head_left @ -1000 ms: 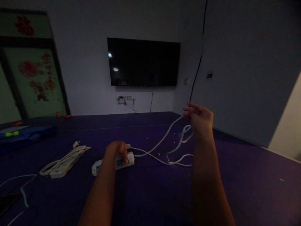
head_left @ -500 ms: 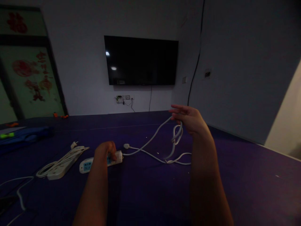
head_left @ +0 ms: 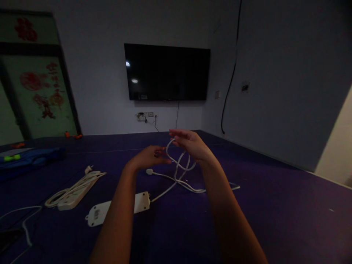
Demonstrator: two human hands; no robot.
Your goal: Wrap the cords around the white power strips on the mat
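My right hand (head_left: 189, 143) is raised with its fingers closed on a white power cable (head_left: 178, 170), which hangs in loose loops below it. Beside the nearest loop, my left hand (head_left: 151, 156) has thumb and fingers apart; whether a fingertip touches the cable I cannot tell. Behind my left forearm lies a white power strip (head_left: 142, 202), underside up, a label showing at its left end and its middle hidden. The cable runs from the strip's right end. Its white plug (head_left: 149, 171) rests on the purple surface (head_left: 170, 234) beyond the strip.
A second white power strip (head_left: 78, 192) with its cord bundled on top lies at left. Further left are a thin white cable (head_left: 26, 227) and blue fabric (head_left: 41, 157). A television (head_left: 167, 73) hangs on the far wall. A dark cable (head_left: 231, 80) dangles at right.
My left hand has let go of the power strip and moved right and up to the cable. The strip has turned underside up. My right hand has moved left with the cable.
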